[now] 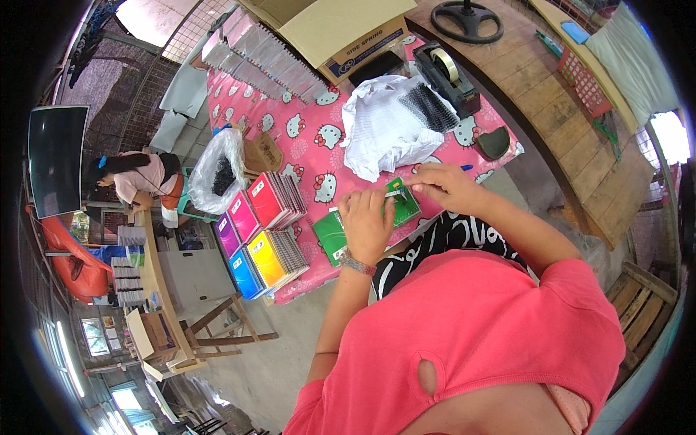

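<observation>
A green notebook [409, 209] lies at the table's near edge, in front of my body. My left hand [366, 223] is closed over its middle, fingers bent along the binding edge, a bracelet on the wrist. At the notebook's right end, my right hand [451, 188] has its thumb and index finger pinched together; anything between them is too small to make out. To the left stand stacks of spiral notebooks in red [270, 199], pink [243, 215], purple [228, 233], yellow [268, 255] and blue [245, 272]. Black binding coils [428, 107] rest on a white cloth [373, 127] beyond my hands.
A black tape dispenser [448, 83], a dark green pouch [494, 143] and a cardboard box [366, 49] are on the patterned table. Further left are a clear plastic bag [217, 170] and tall notebook stacks [264, 61]. Another person [138, 174] sits at the far left.
</observation>
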A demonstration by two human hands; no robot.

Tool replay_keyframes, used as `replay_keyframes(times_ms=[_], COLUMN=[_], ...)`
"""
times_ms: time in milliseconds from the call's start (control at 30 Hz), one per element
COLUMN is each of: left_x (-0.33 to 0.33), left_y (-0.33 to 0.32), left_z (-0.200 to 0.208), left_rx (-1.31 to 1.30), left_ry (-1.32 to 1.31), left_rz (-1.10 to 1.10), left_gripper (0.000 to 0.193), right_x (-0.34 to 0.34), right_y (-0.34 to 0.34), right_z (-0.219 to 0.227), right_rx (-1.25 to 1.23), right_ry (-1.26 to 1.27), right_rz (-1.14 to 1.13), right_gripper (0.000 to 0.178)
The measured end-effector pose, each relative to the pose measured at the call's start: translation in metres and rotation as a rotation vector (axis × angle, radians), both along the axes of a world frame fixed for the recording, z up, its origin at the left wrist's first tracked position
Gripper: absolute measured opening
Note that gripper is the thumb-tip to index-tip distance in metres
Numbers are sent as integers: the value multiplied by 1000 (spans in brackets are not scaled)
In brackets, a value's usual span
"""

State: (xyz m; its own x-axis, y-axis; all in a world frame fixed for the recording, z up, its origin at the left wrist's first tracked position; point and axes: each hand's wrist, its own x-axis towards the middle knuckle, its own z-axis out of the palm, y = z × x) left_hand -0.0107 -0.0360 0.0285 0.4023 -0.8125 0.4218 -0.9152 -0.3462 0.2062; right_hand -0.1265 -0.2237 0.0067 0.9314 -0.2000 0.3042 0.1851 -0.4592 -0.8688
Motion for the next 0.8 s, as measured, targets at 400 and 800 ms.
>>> replay_keyframes(times_ms=[400,800], left_x=[-9,-6], left_y=[-3,6], left_z=[-2,-3], left_rx=[17,68], left_ry=[32,21], left_rz=[-58,-27], left_gripper=[24,23], right_x=[-3,-37], right_y=[5,-106], right_z=[36,-52], right_rx=[-178,-856], right_ry=[106,624], right_rz=[40,-752], right_gripper=[30,40])
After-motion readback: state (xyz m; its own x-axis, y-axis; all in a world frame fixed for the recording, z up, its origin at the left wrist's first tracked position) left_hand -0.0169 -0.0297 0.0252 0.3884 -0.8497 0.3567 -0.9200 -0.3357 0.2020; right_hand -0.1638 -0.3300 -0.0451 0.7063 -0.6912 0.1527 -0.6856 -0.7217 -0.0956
